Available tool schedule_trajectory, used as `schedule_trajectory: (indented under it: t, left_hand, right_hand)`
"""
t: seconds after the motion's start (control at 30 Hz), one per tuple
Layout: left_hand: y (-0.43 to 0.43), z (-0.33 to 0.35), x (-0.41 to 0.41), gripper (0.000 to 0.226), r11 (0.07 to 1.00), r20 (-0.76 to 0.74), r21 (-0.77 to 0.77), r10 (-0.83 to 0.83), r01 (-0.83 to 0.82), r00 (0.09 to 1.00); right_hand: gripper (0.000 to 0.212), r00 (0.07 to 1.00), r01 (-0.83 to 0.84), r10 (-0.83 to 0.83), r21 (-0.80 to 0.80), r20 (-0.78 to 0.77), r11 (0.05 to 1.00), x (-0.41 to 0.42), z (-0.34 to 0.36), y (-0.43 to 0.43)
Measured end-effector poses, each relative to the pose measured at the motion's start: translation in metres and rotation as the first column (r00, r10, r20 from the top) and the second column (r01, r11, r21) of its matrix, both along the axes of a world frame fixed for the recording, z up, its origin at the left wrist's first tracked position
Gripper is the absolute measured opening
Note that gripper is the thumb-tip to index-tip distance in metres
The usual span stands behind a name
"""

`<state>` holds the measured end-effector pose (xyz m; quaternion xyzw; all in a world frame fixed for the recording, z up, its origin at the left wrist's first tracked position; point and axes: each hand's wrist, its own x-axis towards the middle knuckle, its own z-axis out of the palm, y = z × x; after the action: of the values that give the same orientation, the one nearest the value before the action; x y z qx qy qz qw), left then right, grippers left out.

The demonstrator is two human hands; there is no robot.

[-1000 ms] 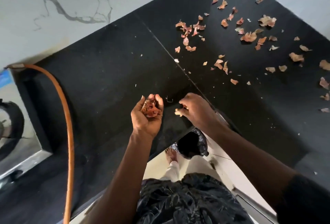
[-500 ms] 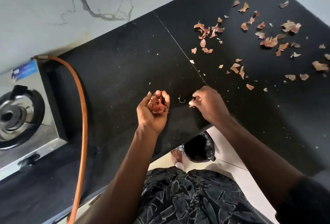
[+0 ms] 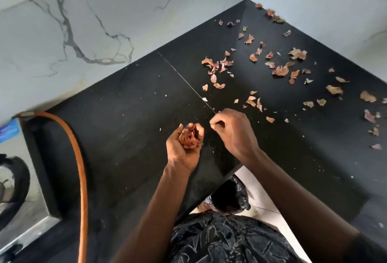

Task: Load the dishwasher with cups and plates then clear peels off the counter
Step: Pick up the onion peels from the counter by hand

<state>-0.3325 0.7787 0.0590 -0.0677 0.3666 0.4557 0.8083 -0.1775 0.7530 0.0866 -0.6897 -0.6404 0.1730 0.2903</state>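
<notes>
- The bin (image 3: 240,200), lined with a black bag, stands on the floor just under the counter's front edge, almost below both hands and handy for emptying.
- The left hand (image 3: 182,153) is palm up over the counter (image 3: 125,128), its fingers curled up round a handful of peels (image 3: 189,138). I'd keep it cupped and level so nothing spills back.
- The right hand (image 3: 236,135) is just beside it, knuckles up and fingers curled. Thumb and forefinger nip what looks like a small scrap (image 3: 211,124), though it's too tiny for me to be sure. Better to drop it into the cupped palm than toss it.
- That palm looks fairly full, so I'd tip it into the bin before reaching for more.
- Farther back and to the right, the loose peels (image 3: 279,71) lie scattered towards the corner, well apart from the hands. They look dry and light, so raking them into one heap with the side of the hand should beat picking them up singly.
- Off to the left an orange hose (image 3: 82,158) runs along beside the stove (image 3: 21,210). A blue label (image 3: 8,131) there is too blurred to read, and I see no other writing.
</notes>
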Motion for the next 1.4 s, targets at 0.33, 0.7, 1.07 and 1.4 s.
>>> schedule_trajectory:
  t: [0.33, 0.7, 1.07, 1.4]
  left_hand:
    - [-0.001, -0.008, 0.034, 0.045, 0.946, -0.125, 0.080, -0.303, 0.314, 0.945]
    - [0.002, 0.010, 0.056, 0.032, 0.947, 0.013, 0.020, -0.320, 0.320, 0.947]
    - [-0.005, 0.009, 0.062, 0.030, 0.934, 0.009, -0.006, -0.357, 0.357, 0.934]
    - [0.015, -0.004, 0.048, 0.028, 0.970, 0.002, 0.012, -0.242, 0.241, 0.970]
  right_hand:
    - [0.008, 0.957, -0.148, 0.164, -0.082, 0.239, 0.986, -0.029, 0.032, -0.004]
    - [0.015, 0.968, 0.249, -0.249, -0.016, 0.019, 0.968, 0.073, 0.030, -0.006]
    - [0.021, 0.836, 0.543, -0.473, -0.299, 0.278, 0.785, 0.113, -0.042, -0.005]
    - [0.013, 0.876, 0.471, -0.483, -0.229, 0.006, 0.852, 0.098, -0.030, -0.010]
